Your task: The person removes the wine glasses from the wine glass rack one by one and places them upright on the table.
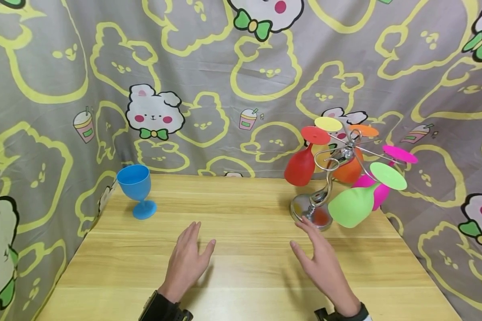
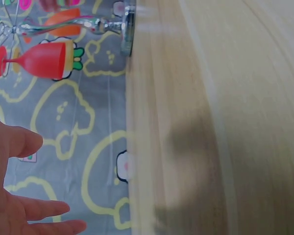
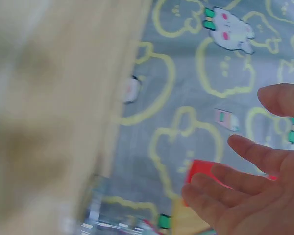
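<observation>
My left hand (image 1: 189, 261) is held over the middle-left of the table, fingers straight and thumb apart, holding nothing. A blue plastic goblet (image 1: 134, 183) stands upright beyond it to the left. Over the right side my right hand (image 1: 321, 263) is likewise empty, with fingers extended. Nearest to it is a metal goblet rack (image 1: 328, 178) with a round base. Goblets hang upside down by their feet from its wire arms: red (image 1: 300, 166), green (image 1: 351, 207), magenta (image 1: 380, 196), orange (image 1: 350, 169) and a partly hidden yellow one (image 1: 328, 124).
The wooden table (image 1: 241, 276) reaches back to a grey patterned curtain (image 1: 209, 71), which also hangs along the left and right sides. In the left wrist view, the red goblet (image 2: 44, 59) hangs beside the rack's stem. The right wrist view is blurred.
</observation>
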Demonstrator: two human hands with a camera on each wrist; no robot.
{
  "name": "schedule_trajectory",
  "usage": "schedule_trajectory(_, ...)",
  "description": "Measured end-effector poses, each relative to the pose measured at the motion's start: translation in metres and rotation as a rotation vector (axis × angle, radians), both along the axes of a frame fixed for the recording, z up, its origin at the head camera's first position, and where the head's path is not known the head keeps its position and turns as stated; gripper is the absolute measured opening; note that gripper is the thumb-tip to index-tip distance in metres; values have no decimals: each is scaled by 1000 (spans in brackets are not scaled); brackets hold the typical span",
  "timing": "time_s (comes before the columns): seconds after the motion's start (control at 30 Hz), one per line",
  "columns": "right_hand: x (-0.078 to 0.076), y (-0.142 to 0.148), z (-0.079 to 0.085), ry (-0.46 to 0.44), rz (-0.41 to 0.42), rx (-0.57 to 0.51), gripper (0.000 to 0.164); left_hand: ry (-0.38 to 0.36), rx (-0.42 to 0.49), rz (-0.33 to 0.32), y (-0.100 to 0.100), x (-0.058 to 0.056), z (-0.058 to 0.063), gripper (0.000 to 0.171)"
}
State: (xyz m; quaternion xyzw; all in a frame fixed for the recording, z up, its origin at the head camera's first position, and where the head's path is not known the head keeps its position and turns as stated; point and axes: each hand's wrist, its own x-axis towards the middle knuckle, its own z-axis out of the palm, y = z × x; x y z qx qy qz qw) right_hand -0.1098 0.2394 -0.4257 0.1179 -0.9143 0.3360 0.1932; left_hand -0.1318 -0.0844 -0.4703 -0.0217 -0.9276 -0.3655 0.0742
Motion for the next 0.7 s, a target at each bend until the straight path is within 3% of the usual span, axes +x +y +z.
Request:
schedule_trajectory(0.37, 3, 43, 80, 489, -13, -55, 57, -10, 4, 10, -2, 0, -4, 75)
schedule_trajectory(0.53, -2, 66, 112, 574, -161, 6, 47, -4, -1, 16, -3, 1, -7, 74)
schedule_trajectory(0.7, -13, 92, 127, 537, -255, 76, 49, 5, -4, 17, -5, 2, -8, 72)
